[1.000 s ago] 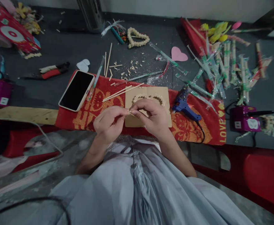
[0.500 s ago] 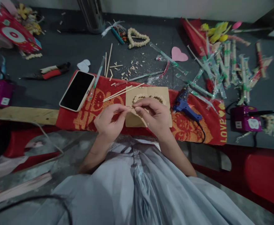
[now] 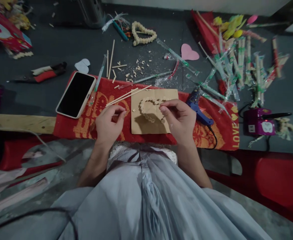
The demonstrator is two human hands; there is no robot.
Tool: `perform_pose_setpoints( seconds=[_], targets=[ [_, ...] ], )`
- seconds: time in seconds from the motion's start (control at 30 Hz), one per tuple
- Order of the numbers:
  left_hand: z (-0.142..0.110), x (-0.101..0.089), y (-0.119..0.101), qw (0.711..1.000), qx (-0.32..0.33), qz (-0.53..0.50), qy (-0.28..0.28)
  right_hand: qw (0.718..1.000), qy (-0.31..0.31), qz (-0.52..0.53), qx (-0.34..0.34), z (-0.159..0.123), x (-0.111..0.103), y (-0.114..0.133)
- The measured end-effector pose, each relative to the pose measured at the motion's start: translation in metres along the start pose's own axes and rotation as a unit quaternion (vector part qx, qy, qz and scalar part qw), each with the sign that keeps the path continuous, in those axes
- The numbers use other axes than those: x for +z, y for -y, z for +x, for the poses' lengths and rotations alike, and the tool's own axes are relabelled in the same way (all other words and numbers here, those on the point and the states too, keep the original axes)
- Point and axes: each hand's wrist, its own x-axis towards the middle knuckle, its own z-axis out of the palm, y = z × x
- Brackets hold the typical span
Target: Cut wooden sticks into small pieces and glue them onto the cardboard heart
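Observation:
A heart-shaped outline of small pale stick pieces lies on a folded sheet of brown cardboard. Over its right side is my right hand, thumb and forefinger pinched; whatever they hold is too small to make out. My left hand hovers left of the cardboard above the red towel, its thumb and forefinger nearly together. I cannot make out anything between them. Thin pale wooden sticks lie across the towel and the cardboard's upper left corner. Right of my right hand rests a blue glue gun.
A phone lies on the towel's left end. Behind are cut stick bits, another stick heart, red-handled pliers and a pink paper heart. Plastic-wrapped sticks and a purple box stand right.
My hands have moved apart from where their fingertips met over the cardboard. The left went left, the right went right, uncovering more of the stick heart. The view has shifted slightly.

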Motion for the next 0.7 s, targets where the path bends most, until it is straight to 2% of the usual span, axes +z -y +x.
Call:
perform_pose_setpoints(
  seconds=[0.13,0.27,0.7],
  targets=[
    [0.006,0.002,-0.005,0.990,0.026,0.103,0.093,0.998,0.049,-0.022,-0.027,-0.003,-0.001,0.002],
    [0.010,0.010,-0.007,0.973,0.041,0.182,0.134,0.995,0.081,-0.032,-0.041,-0.004,0.000,0.002],
    [0.013,0.020,-0.008,0.955,0.057,0.252,0.147,0.994,0.094,-0.048,-0.033,-0.006,-0.006,-0.001]
  ],
)
